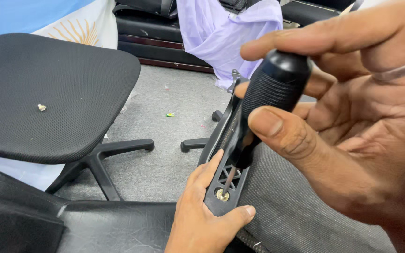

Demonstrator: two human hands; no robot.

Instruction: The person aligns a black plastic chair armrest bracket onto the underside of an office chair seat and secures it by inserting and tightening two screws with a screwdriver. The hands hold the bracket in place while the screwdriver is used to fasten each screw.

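The right hand [352, 122] is wrapped around the black knurled handle of a screwdriver [268, 98], thumb pressed against its side and fingers curled over the top. The tool slants down toward seven o'clock, and its thin shaft meets a brass-coloured screw [221, 194] seated in a black plastic bracket [223, 178] with a lattice of small cut-outs. The left hand [202, 215] grips that bracket from below, at about six o'clock in the view, index finger laid along its left edge and thumb hooked under its lower corner. The bracket sits against the grey mesh panel [287, 206] of a chair part lying on its side (the mesh fills the lower right).

Off at nine o'clock stands an office chair [48, 93] with a black fabric seat, a small pale scrap [41, 107] resting on it. At twelve o'clock a lilac cloth [221, 33] hangs over dark furniture, above the grey carpet [165, 122].
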